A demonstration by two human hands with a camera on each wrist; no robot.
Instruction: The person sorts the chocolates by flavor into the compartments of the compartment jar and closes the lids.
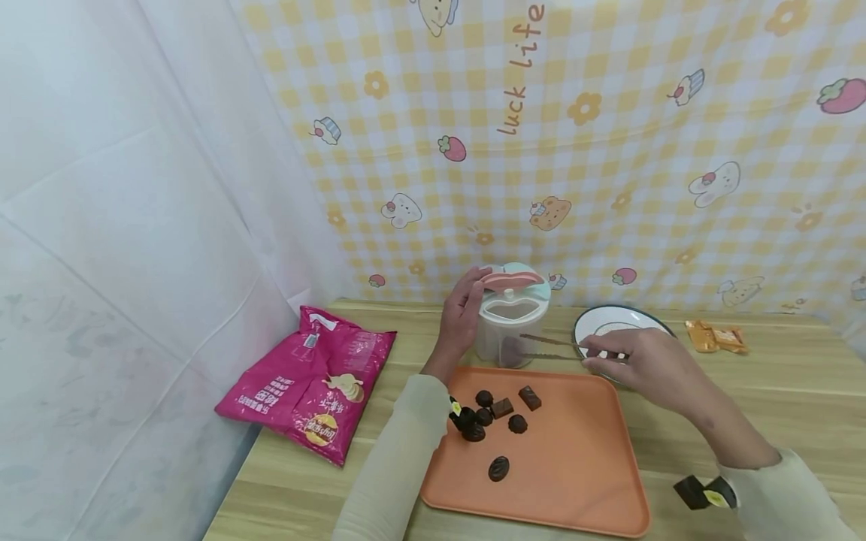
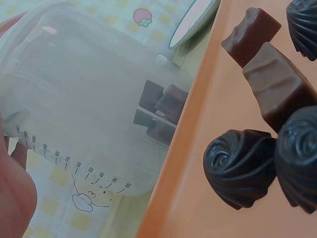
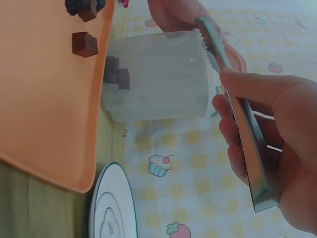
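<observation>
A clear plastic jar (image 1: 509, 330) with a pale lid stands at the tray's back edge, its pink flap (image 1: 512, 281) raised over the opening. My left hand (image 1: 461, 315) grips its left side near the lid, fingertips at the flap. Dark chocolate pieces (image 2: 166, 101) lie at the jar's bottom, beside printed measuring marks. With my right hand (image 1: 652, 368) I hold metal tongs (image 3: 242, 116), their serrated arms spread apart and nothing between the tips. The tips overlap the jar in the head view. Several chocolates, such as an oval one (image 1: 498, 469), lie on the orange tray (image 1: 568, 473).
Left of the tray is a pink chip bag (image 1: 304, 383). A white plate with a dark rim (image 1: 612, 314) sits behind my right hand. Orange wrapped packets (image 1: 716, 336) lie at the back right. A checked cloth (image 1: 609, 150) hangs behind the wooden table (image 1: 798, 391).
</observation>
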